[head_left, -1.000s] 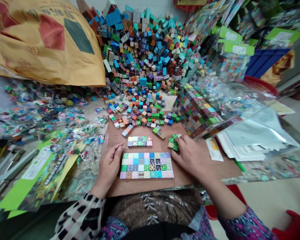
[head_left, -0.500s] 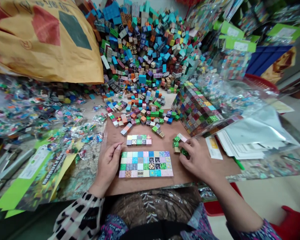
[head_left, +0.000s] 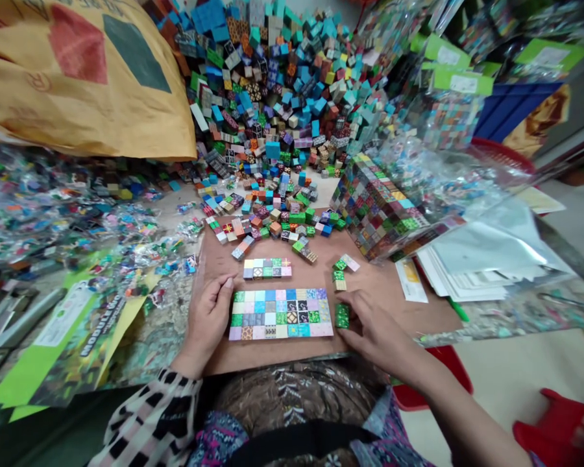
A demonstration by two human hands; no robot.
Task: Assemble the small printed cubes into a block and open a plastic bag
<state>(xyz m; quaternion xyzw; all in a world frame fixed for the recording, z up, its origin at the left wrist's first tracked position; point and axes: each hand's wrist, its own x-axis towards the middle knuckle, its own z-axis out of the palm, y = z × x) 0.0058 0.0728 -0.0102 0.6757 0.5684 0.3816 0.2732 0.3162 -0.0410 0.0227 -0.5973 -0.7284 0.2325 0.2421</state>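
Two hands flank one slab, one green block.

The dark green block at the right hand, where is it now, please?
In the head view, the dark green block lies right of centre, between the patterned rectangle and the right hand.

Smooth blocks with a light sheen lie on a matt board.
From where I stand, the sack looks creased and faintly glossy; a clear plastic bag gleams, the tabletop seems rough and flaky, a tool shows dull metal, the sleeve is cloth, the stool smooth plastic.
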